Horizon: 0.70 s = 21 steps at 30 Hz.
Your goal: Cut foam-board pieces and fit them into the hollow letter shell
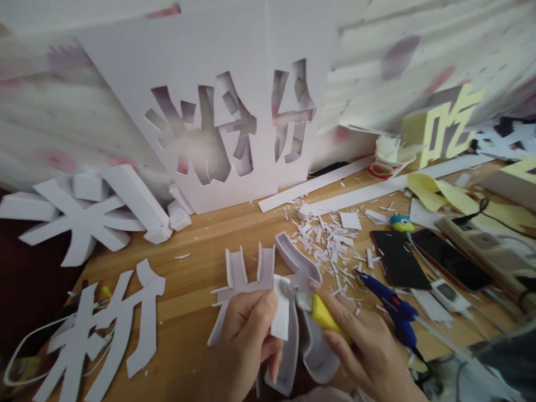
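Observation:
Near the bottom middle, my left hand [251,329] pinches a small white board piece [280,310] between thumb and fingers. My right hand [360,340] is wrapped round a yellow utility knife [324,315], whose metal front end is beside the white piece and somewhat blurred. Whether the blade touches the piece cannot be made out. Beneath both hands lies a white character shape with raised walls [240,282], open side up, partly hidden by the hands.
White scraps [330,243] lie beyond my right hand. A blue glue gun [391,307], phones [400,259] and a power strip [477,240] are at right. White cut characters [144,312] lie left; a cut-out board [234,39] leans behind.

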Each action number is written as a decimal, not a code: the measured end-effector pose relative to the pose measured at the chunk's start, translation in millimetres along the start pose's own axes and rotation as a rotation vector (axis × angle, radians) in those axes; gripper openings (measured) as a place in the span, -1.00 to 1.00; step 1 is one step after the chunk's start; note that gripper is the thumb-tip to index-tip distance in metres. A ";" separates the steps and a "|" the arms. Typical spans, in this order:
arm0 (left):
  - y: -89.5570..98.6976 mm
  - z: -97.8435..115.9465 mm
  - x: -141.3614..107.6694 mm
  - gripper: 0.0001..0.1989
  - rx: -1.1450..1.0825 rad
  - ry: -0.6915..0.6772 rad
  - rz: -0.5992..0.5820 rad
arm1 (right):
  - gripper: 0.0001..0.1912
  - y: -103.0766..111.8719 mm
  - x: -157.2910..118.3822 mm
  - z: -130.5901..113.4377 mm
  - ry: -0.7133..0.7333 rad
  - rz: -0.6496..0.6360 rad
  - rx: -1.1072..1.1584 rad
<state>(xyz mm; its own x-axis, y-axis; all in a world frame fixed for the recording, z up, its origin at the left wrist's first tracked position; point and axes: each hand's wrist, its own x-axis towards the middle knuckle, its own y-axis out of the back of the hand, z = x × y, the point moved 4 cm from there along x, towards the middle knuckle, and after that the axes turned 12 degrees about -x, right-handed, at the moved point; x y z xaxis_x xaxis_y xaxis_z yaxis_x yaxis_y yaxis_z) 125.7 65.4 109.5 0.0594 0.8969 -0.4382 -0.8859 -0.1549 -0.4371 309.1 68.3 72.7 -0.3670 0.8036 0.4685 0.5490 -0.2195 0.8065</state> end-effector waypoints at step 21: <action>58.5 2.5 -9.0 -0.45 0.024 -0.277 0.346 | -0.75 -69.9 -32.4 33.6 -0.717 -0.177 0.436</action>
<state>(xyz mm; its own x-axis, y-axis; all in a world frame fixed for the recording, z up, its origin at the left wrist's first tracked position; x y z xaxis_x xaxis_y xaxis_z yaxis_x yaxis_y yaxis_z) 72.2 49.4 89.8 -0.3657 0.8715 -0.3267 -0.8425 -0.4592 -0.2817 307.8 76.3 -11.0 0.0085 0.9938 -0.1110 0.8221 0.0562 0.5665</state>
